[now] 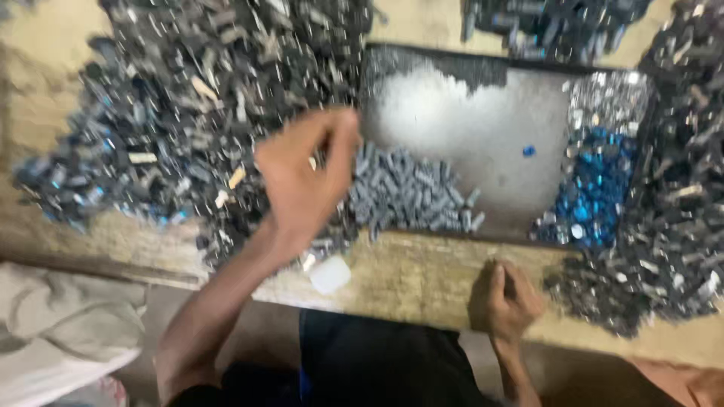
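Left hand (pixel 305 177) raised at centre left of frame, fingertips pinched together over the edge of the grey pile; any piece between them too blurred to confirm. Small grey cylindrical parts (pixel 411 194) heaped just right of that hand, at lower left of a dark metal tray (pixel 483 128). Right hand (pixel 504 301) at lower centre right, curled into a loose fist, resting on the wooden tabletop (pixel 407 275) just below the tray's near edge; contents of the fist not discernible. Blue shiny pieces (pixel 592 192) piled at the tray's right side, silvery bits (pixel 607 98) above them, one stray blue piece (pixel 529 151) alone mid-tray. Large heap of dark mixed parts (pixel 188 113) across upper left, touching the grey pile; second dark heap (pixel 671 203) along right edge. Small white block (pixel 330 273) on tabletop below left hand. Pale cloth (pixel 60 332) at lower left, off the tabletop.
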`<state>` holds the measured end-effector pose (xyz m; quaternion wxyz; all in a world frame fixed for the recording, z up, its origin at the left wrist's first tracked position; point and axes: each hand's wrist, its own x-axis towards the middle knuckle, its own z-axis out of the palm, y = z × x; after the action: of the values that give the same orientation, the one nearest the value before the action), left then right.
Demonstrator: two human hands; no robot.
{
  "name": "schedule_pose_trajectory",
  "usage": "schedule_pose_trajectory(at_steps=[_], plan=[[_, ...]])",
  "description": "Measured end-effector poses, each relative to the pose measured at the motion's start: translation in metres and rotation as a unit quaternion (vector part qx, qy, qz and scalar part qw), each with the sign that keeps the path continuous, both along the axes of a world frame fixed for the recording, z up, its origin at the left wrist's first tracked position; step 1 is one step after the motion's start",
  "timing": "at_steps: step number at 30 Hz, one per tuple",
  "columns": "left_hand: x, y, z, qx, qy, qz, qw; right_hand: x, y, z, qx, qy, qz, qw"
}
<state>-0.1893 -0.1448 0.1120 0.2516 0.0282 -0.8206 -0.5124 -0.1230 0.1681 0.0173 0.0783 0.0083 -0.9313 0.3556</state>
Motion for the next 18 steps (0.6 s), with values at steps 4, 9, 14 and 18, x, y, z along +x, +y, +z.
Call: schedule_pose_trajectory(at_steps=[4,9,14,18], plan=[[0.017,0.005,0.015,0.126,-0.05,0.05,0.99,0.003,0.0,0.002,-0.072,0.071,-0.014,0.995],[0.085,0.065,-0.028,0.25,-0.117,0.037,0.96,-0.008,0.014,0.021,-0.235,-0.035,-0.171,0.956],[0.124,0.118,-0.079,0.248,-0.203,-0.125,0.939,-0.074,0.038,0.056,0.02,0.026,0.013,0.999],[0.136,0.132,-0.097,0.091,-0.173,-0.157,0.968,-0.135,0.023,0.058,0.069,-0.005,0.105,0.992]])
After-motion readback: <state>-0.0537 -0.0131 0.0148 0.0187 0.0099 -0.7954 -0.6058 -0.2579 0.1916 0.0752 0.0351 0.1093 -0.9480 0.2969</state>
